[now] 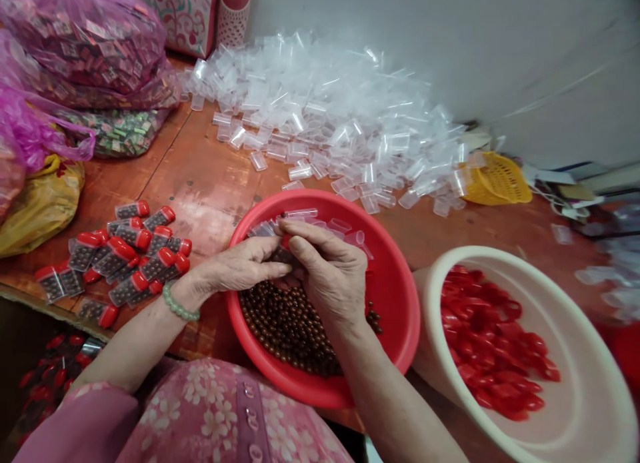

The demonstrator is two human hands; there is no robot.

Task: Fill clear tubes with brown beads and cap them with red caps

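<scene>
Over a red basin (407, 296), my two hands meet around one small clear container (283, 250) with dark contents. My left hand (250, 260), wearing a green bead bracelet (179, 304), grips the container between thumb and fingers. My right hand (333, 266) pinches its top end, where a bit of red cap shows between the fingers. Brown round beads (285, 323) fill the near part of the basin, and clear empty tubes (340, 226) lie at its far side. Left of my hands, several filled containers with red caps (123, 256) lie in a loose pile on the table.
A large heap of clear plastic tubes (320, 110) spreads along the wall. A cream tub (565, 316) of red caps (495, 343) stands at right, near a yellow basket (497, 180). Stuffed pink bags (90, 43) and a yellow bag (45, 203) sit at left.
</scene>
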